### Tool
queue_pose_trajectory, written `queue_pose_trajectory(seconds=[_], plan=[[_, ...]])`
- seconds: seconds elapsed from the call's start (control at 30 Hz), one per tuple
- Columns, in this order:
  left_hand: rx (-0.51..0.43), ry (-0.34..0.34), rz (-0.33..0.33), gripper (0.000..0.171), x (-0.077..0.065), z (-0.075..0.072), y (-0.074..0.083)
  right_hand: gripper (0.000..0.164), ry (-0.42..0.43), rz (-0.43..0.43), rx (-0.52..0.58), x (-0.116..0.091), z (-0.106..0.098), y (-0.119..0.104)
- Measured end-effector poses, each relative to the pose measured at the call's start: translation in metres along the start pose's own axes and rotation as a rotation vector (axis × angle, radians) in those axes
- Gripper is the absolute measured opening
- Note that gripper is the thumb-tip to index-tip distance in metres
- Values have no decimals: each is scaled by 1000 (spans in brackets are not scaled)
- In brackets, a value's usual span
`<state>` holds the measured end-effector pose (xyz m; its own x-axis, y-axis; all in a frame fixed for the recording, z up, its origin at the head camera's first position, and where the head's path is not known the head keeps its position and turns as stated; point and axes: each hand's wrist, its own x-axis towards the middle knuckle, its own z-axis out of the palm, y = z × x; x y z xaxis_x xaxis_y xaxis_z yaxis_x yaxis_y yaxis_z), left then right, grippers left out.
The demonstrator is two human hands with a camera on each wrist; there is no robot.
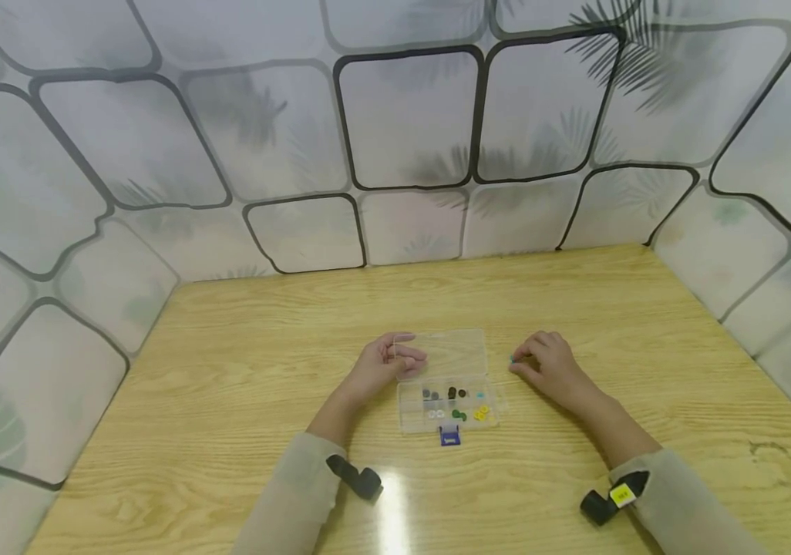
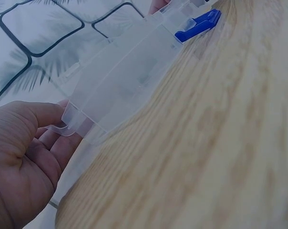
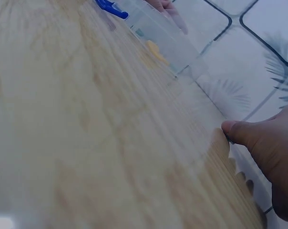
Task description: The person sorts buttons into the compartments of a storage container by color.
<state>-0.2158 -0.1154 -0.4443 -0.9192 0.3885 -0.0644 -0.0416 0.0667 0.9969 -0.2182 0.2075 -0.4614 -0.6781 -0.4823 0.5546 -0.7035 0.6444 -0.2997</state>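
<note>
A clear plastic compartment box lies on the table with its lid raised at the back. Its blue latch points toward me. Small grey, black, white, green, yellow and light-blue pieces sit in separate compartments. My left hand holds the lid's left side, thumb in front and fingers behind; the left wrist view shows the thumb at a corner of the clear plastic. To the right of the box, my right hand pinches a tiny light-blue piece between thumb and fingertips, mostly hidden by them.
The wood-grain table runs back to a patterned wall covering, which also rises at both sides. Each sleeve cuff carries a black wrist camera, one at the left and one at the right.
</note>
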Motion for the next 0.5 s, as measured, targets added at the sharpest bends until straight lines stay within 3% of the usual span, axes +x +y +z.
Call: queue_pose_trajectory(seconds=[0.2,0.5], plan=[[-10,1,4,44,0,1,0,21,9,-24,0,-1,2,2],[-11,-6,15,44,1,0,-2,15,-61,43,-16,-2,3,2]])
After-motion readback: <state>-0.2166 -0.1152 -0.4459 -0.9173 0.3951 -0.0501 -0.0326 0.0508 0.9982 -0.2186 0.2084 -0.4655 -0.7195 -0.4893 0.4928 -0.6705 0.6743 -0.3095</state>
